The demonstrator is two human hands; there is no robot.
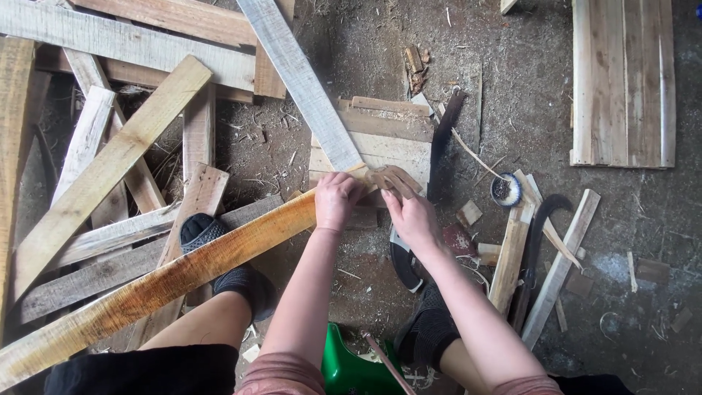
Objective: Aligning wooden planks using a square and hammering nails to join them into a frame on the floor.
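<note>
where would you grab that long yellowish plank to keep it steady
Grip the long yellowish plank at its raised right end, from above, where the left hand already wraps it. Its far end runs down left past the foot, so that end sits within reach.

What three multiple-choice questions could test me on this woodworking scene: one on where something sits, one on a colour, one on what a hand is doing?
1. Where does the small round tin sit?
A. On the ground right of the hands
B. On the stacked boards at top right
C. On the green seat

2. What colour is the seat between the person's knees?
A. Red
B. Green
C. Blue

3. What is the left hand doing?
A. Hanging free in the air
B. Resting on a shoe
C. Gripping the end of the long yellowish plank

Answers:
1 A: the tin lies on the dirt beside wood scraps, right of the right hand.
2 B: its plastic is bright green.
3 C: its fingers curl over the plank's end.
</note>
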